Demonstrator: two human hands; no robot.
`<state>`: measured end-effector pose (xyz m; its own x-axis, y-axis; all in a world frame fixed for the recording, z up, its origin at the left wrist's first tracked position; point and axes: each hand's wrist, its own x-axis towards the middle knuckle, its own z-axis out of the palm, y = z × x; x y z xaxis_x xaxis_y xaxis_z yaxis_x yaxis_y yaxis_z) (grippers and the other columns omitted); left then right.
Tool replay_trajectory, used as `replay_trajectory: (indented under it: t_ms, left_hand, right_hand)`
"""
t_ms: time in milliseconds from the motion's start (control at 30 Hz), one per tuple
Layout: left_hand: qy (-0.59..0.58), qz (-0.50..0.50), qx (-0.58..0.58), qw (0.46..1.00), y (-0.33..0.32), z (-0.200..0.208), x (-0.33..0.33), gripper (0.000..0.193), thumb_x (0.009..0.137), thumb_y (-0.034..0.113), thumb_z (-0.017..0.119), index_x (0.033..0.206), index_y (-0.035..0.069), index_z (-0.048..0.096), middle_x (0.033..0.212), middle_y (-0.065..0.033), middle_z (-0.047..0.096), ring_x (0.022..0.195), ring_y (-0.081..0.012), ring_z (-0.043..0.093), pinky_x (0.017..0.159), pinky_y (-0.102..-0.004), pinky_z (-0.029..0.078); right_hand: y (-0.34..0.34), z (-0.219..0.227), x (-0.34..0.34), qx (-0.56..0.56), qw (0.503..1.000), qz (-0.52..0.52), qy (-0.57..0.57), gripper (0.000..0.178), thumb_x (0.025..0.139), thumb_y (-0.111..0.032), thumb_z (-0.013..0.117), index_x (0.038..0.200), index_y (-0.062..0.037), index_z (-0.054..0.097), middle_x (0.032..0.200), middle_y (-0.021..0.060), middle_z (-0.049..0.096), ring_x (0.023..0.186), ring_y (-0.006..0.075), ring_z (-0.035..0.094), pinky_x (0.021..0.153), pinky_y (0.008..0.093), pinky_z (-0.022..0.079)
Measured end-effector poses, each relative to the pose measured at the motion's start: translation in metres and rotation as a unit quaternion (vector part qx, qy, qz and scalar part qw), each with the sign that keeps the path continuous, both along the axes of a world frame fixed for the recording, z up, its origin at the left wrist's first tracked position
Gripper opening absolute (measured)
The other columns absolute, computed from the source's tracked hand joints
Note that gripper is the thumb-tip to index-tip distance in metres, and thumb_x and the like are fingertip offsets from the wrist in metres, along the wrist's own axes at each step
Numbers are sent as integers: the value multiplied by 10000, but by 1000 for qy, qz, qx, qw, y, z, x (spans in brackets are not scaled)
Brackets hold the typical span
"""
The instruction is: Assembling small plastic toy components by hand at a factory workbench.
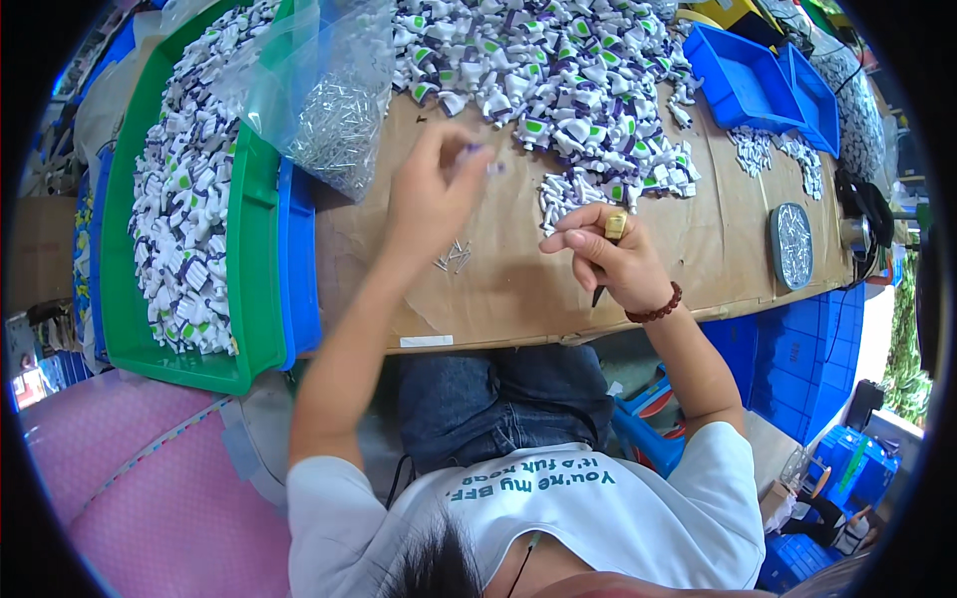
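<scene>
My left hand (436, 189) is raised over the brown-covered table, smeared by motion. Its thumb and fingers close on a small purple-and-white plastic part (482, 155). Farther right, my right hand (620, 261) has its fingers curled round a slim tool (615, 227) with a yellowish end and a dark tip; most of it is hidden in the palm. The thumb and forefinger of that hand lie close to small white pieces (558, 194) at the near edge of a large heap of white, purple and green toy parts (568, 85). Several thin metal pins (454, 257) lie loose between my arms.
A green crate (257, 269) full of white-and-purple parts stands at the left. Beside it, a clear bag (344, 125) holds metal pins. Right of the heap are blue trays (743, 80), small white piles (753, 149) and an oval dish of metal pieces (793, 244). The table's front edge (498, 344) borders my lap.
</scene>
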<state>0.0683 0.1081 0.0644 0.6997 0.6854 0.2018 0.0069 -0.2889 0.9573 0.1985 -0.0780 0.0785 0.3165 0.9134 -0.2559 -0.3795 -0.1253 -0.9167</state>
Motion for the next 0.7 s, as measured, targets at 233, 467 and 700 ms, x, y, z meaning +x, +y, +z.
replay_trajectory:
  t_ms: [233, 467, 700]
  left_hand:
    - [-113, -41, -542, 832, -85, -13, -53, 172, 883, 96, 581, 1043, 67, 524, 910, -6, 585, 789, -62, 551, 690, -183, 455]
    - [-169, -22, -573, 802, -91, -19, -66, 172, 886, 83, 574, 1049, 76, 520, 931, -11, 569, 808, -75, 550, 713, -203, 453]
    - [-172, -37, -520, 836, -95, -12, -68, 173, 888, 78, 570, 1049, 56, 514, 927, -21, 564, 797, -75, 542, 717, -205, 447]
  right_hand:
    - [3, 1, -23, 29, 999, -10, -19, 185, 907, -86, 513, 1002, 45, 601, 872, 99, 665, 539, 60, 514, 472, 190, 414]
    - [-3, 8, -39, 28, 999, 36, 4, 240, 912, -34, 471, 1145, 15, 445, 912, 110, 668, 517, 83, 540, 473, 200, 430]
    - [-9, -6, -52, -9, 967, -15, -253, 81, 857, -22, 578, 919, 12, 618, 874, 64, 632, 662, 90, 548, 585, 204, 429]
